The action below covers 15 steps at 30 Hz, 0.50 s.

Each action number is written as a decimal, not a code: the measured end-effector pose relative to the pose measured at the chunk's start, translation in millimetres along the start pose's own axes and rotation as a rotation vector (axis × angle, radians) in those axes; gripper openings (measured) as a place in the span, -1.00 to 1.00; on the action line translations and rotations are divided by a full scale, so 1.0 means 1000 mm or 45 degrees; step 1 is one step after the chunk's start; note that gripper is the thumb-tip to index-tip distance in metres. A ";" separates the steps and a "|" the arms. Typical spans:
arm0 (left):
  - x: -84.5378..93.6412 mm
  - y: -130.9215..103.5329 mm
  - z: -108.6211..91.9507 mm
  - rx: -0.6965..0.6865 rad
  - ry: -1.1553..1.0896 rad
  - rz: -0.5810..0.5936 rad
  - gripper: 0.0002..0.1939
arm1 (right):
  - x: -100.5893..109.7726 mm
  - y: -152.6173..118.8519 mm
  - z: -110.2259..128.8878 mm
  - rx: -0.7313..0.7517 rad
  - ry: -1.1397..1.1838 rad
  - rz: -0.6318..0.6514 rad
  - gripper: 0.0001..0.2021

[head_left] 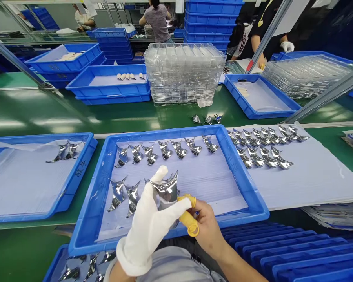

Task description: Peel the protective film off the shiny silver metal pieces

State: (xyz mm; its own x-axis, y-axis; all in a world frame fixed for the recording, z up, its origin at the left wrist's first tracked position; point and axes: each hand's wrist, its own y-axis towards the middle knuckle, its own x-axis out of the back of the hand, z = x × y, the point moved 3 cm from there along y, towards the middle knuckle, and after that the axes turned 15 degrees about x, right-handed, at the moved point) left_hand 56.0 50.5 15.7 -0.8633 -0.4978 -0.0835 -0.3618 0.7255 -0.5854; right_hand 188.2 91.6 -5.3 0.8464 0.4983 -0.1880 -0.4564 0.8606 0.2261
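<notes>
My left hand (148, 223), in a white glove, is closed around a shiny chrome curved piece (166, 190) with pointed corners, held above the blue tray (247, 196). More chrome edges show behind it; I cannot tell whether they belong to a second piece. My right hand (204, 227) is bare apart from yellow finger cots (190, 223). Its fingers are bent in against the piece's lower right side, their tips partly hidden by the gloved thumb. Inside the lined tray, similar chrome pieces (179, 149) lie in a back row, with two more (117, 194) at front left.
Chrome pieces (264, 156) lie in rows on white sheets (320, 176) at right. Another blue tray (44, 213) at left holds a few. Clear plastic trays (185, 74) are stacked behind. Nested blue trays (297, 250) stand low at right. Co-workers (159, 19) are across the bench.
</notes>
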 end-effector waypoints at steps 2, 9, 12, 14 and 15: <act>0.000 0.001 0.002 0.048 -0.009 -0.012 -0.03 | 0.000 0.000 0.004 0.141 -0.123 0.053 -0.81; 0.022 0.000 -0.010 -0.385 0.176 -0.164 -0.54 | 0.004 -0.007 0.015 0.644 -0.516 0.102 -0.80; 0.027 0.000 -0.009 -0.378 0.126 -0.147 -0.59 | 0.005 -0.010 0.022 0.813 -0.712 0.106 -0.72; 0.027 0.000 -0.007 -0.419 0.097 -0.169 -0.67 | 0.006 -0.011 0.025 0.894 -0.801 0.107 -0.70; 0.028 -0.001 -0.006 -0.448 0.087 -0.184 -0.71 | 0.007 -0.011 0.026 0.921 -0.829 0.112 -0.70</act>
State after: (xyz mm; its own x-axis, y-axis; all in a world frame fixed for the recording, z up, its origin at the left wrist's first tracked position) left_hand 30.1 39.1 18.6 -0.8119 -0.5824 0.0407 -0.5696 0.7749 -0.2740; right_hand 205.9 82.9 15.4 0.9025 0.2146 0.3735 -0.4307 0.4419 0.7869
